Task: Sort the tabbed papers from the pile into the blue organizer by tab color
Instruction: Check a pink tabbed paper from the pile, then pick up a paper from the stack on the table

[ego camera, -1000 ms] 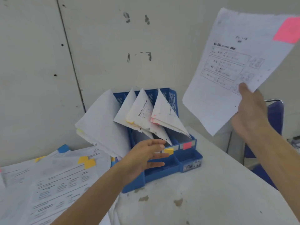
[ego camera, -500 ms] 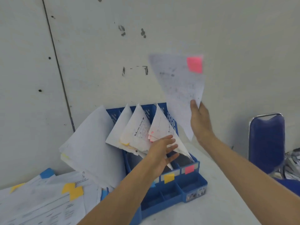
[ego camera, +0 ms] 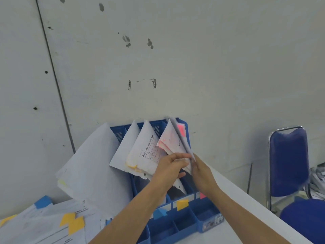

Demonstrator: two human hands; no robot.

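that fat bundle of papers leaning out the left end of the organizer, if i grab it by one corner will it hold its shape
Probably floppy: the bundle sags sideways out of the blue organizer. Its sheets look loose and fanned at the lower left edge, so they may slide apart. Supporting it underneath seems safer.

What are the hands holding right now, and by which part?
The right hand pinches the pink-tabbed sheet by its lower edge; the left hand grips the filed pink papers at their lower edge.

Leaning papers (ego camera: 146,150) fanned across the slots of the blue organizer (ego camera: 186,224), and the wall (ego camera: 193,67) stood close behind. Bare table (ego camera: 216,239) lay open to its right; the pile (ego camera: 44,229) crowded its left.
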